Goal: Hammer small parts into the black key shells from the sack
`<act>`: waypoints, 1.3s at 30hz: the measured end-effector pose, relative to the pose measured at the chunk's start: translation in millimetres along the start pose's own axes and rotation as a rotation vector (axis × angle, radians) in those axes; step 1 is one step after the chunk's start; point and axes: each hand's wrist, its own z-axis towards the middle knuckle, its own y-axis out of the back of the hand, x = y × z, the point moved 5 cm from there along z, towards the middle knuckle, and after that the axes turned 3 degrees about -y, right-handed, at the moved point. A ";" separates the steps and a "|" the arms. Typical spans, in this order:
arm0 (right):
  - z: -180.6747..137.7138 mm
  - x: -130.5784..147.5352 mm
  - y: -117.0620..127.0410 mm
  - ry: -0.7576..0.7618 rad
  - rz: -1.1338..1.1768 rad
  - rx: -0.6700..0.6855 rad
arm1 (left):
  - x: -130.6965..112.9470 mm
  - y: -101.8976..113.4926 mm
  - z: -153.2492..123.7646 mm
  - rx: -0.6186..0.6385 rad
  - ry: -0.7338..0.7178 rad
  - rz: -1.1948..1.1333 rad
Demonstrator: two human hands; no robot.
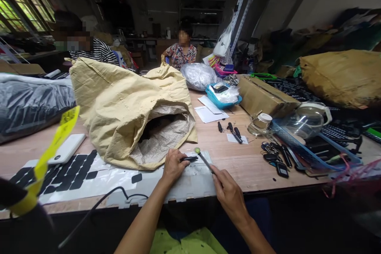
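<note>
My left hand (174, 164) is closed on a small black part (190, 159), holding it down on a pale board (184, 184) at the table's near edge. What the part is, I cannot make out. In my right hand (228, 184) is a small mallet (205, 162), gripped by its dark handle. Its round yellow-green head lies just beyond the black part, beside it. Right behind my left hand, a large beige cloth sack (125, 99) lies with its mouth towards me; its inside is dark.
At left are a sheet with black pads (71, 172), a white box (68, 149) and a dark plastic-wrapped bundle (32, 103). To the right lie black-handled tools (235, 131), a glass jar (259, 124), a blue tray (315, 143) and a carton (264, 95). Two people sit across the table.
</note>
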 end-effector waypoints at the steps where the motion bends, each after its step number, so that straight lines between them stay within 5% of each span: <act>1: 6.5 -7.1 0.2 -0.022 -0.017 -0.014 | -0.6 0.1 -0.5 0.001 -0.001 0.007; 10: 75.0 -75.9 -8.8 -0.154 -0.405 -0.089 | -3.1 -4.5 -3.2 -0.003 -0.078 0.074; 18: 104.0 -67.5 -33.0 -0.294 -0.625 0.017 | 0.1 -5.5 -4.9 0.023 -0.054 0.084; 25: 108.0 -55.6 -35.7 -0.222 -0.629 -0.028 | -13.1 1.1 -21.8 0.051 -0.093 -0.025; 28: 106.7 -56.6 -35.3 -0.214 -0.629 -0.048 | -38.8 -13.8 -61.3 0.194 -0.326 -0.137; 32: 106.5 -57.9 -36.0 -0.225 -0.628 -0.048 | -50.0 -60.3 -128.3 0.553 -0.582 -0.232; 35: 106.6 -58.9 -37.0 -0.236 -0.630 -0.038 | -17.5 -96.0 -148.9 0.725 -0.304 -0.309; 39: 106.9 -60.4 -37.6 -0.256 -0.629 -0.026 | 33.0 -121.9 -144.0 0.722 0.198 -0.251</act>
